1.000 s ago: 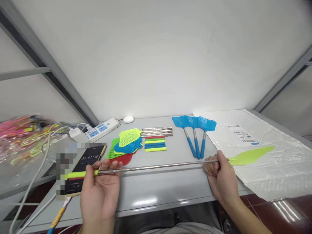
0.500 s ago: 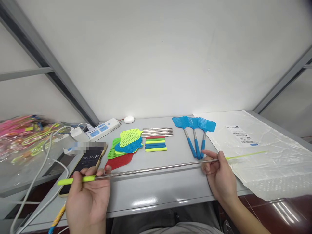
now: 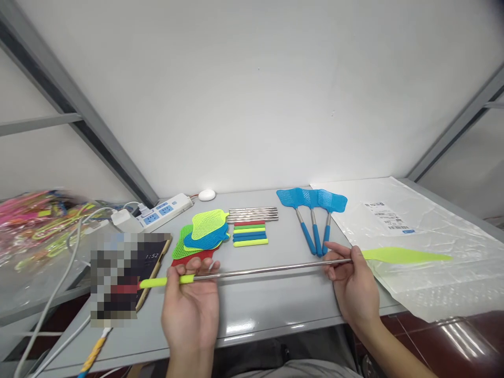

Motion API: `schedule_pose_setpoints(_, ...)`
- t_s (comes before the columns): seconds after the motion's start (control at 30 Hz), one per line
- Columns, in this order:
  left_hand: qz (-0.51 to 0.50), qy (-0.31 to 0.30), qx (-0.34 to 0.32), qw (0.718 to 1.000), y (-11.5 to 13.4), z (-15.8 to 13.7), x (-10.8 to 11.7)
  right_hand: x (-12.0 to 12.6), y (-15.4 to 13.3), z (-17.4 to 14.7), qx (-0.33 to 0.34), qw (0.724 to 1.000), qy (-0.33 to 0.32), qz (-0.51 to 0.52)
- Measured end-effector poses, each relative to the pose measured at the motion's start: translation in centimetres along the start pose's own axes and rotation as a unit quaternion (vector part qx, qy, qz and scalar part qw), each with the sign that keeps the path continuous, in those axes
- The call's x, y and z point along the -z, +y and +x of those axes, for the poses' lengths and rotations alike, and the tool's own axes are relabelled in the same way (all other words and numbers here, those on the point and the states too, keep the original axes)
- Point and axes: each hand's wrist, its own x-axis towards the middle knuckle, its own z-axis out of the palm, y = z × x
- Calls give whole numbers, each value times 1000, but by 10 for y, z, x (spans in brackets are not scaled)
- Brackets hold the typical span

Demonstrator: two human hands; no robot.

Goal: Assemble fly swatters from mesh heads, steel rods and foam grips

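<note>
A telescopic fly swatter (image 3: 271,271) is stretched level between my hands above the front of the table. My left hand (image 3: 191,310), palm up, is closed round its yellow-green handle (image 3: 157,282). Thumb and fingers of my right hand (image 3: 354,283) pinch the metal rod close to the yellow-green swatter head (image 3: 407,255), which shows at a slant over the white bag. Three blue fly swatters (image 3: 315,231) lie fanned out just beyond my right hand. Past my left hand are loose mesh heads (image 3: 208,224) in yellow-green, green, blue and red.
Several metal rods (image 3: 254,214) and coloured handle sleeves (image 3: 250,235) lie mid-table. A phone (image 3: 157,257), partly blurred out, and a power strip (image 3: 167,211) with cables are at left, beside bagged coloured items (image 3: 43,236). A white packaging bag (image 3: 433,231) covers the right side.
My left hand has moved right with the handle, and the span of rod between my hands is shorter. The yellow-green head has turned from edge-on to show more of its flat side.
</note>
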Motion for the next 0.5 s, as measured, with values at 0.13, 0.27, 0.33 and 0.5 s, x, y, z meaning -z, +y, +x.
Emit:
schedule_pose_setpoints(0.13,6,-7,15,1000,-20,-16,-12,0,1,0,14,1000,-17,-2)
schedule_pose_setpoints(0.27,7,-23,33,999,-32,-26,-20,0,0,0,15,999,-30,9)
schedule_pose_setpoints(0.33,7,-28,45,999,-33,-25,-20,-1,-1,0,11,999,-29,14)
schedule_pose_setpoints(0.5,-10,-40,77,996,-22,-9,-13,-2,-1,0,-23,996,-80,-22)
